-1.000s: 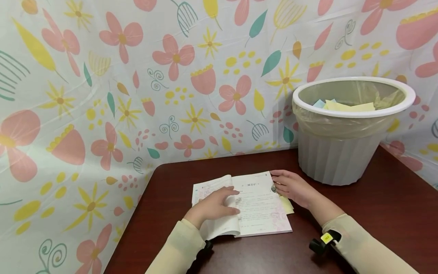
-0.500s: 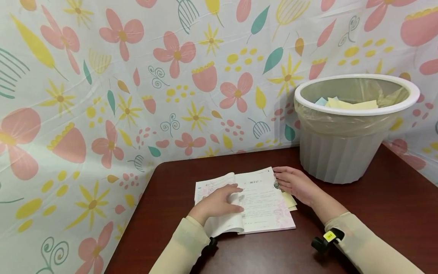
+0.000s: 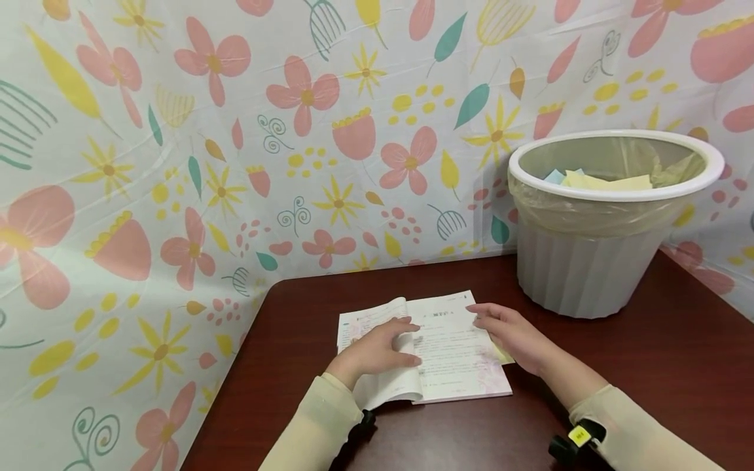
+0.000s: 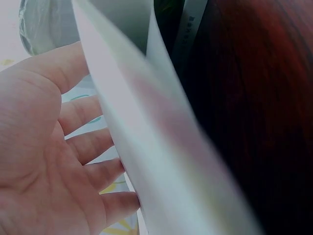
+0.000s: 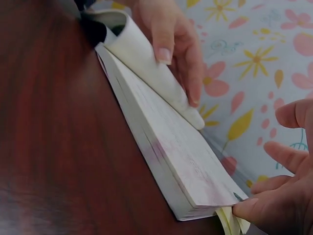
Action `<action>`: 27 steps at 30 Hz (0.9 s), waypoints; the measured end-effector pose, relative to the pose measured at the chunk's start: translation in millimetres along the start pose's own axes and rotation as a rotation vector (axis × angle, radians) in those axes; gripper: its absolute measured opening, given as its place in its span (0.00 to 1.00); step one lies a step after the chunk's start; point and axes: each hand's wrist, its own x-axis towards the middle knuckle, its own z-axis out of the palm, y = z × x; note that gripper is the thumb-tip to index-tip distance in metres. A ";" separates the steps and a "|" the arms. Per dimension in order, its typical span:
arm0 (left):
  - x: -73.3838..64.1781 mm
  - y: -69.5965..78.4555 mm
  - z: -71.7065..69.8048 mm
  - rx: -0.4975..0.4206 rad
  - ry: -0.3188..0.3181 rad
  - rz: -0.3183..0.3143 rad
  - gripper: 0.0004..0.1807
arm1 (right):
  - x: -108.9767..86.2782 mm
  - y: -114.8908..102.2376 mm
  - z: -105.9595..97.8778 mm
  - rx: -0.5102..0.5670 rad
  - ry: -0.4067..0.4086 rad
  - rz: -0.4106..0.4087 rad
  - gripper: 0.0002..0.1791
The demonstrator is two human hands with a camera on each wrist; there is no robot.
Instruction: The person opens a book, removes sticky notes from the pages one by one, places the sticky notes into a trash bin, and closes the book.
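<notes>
A thick paperback book [image 3: 448, 373] lies spread on the dark table, its left pages curling up. My left hand [image 3: 377, 350] rests on those curled pages, thumb and fingers spread toward the middle fold. In the left wrist view, fingertips [image 4: 129, 199] touch a bowed page [image 4: 146, 147]. At the book's right edge is my right hand [image 3: 518, 337], fingers extended over the page margin. The right wrist view has its thumb [image 5: 247, 208] at the page corner, right by yellow paper slips [image 5: 227, 220] that stick out from the book; the other fingers are spread apart.
A grey ribbed bin [image 3: 577, 275] with a white rim and clear liner stands at the back right, with yellow and blue papers inside. Behind the table [image 3: 283, 366] hangs a floral curtain [image 3: 235, 131]. Each wrist wears a black strap device [image 3: 580, 437].
My right hand has shifted from beside the book's right edge to over the page margin, its fingers a little lower. The left hand keeps its place on the left pages.
</notes>
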 end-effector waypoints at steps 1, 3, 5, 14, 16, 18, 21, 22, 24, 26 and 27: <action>-0.1 0.0 0.0 0.002 0.001 -0.002 0.38 | -2.7 0.2 0.8 0.010 0.005 0.005 0.34; -0.3 -0.1 0.3 0.005 0.003 -0.005 0.38 | -8.4 0.2 2.5 0.036 0.013 0.014 0.35; -0.9 0.1 0.2 0.007 0.003 -0.008 0.38 | -13.8 0.4 4.0 0.061 0.020 0.019 0.35; -2.8 1.7 -1.2 0.019 0.005 -0.024 0.38 | -24.1 -0.2 2.1 0.160 0.057 0.019 0.32; -2.9 2.0 -1.4 0.012 0.004 -0.016 0.38 | -23.8 0.4 -0.2 0.175 0.076 0.032 0.32; -3.1 2.2 -1.6 0.011 0.002 -0.013 0.38 | -23.0 1.3 -2.9 0.184 0.088 0.041 0.32; -2.7 1.1 -1.3 0.015 0.003 -0.010 0.38 | -22.6 1.2 -7.3 0.184 0.095 0.039 0.33; -2.2 0.7 -1.0 0.015 0.004 -0.009 0.38 | -22.5 1.1 -8.9 0.186 0.097 0.035 0.32; -1.3 -0.3 -0.4 0.016 0.004 -0.005 0.38 | -22.6 0.2 -11.6 0.200 0.101 0.033 0.31; -0.3 -1.4 0.3 0.012 0.004 0.004 0.38 | -22.7 -0.2 -13.5 0.231 0.103 0.034 0.30; 0.0 -1.6 0.4 0.009 0.003 0.007 0.38 | -22.8 -0.5 -13.9 0.248 0.099 0.035 0.29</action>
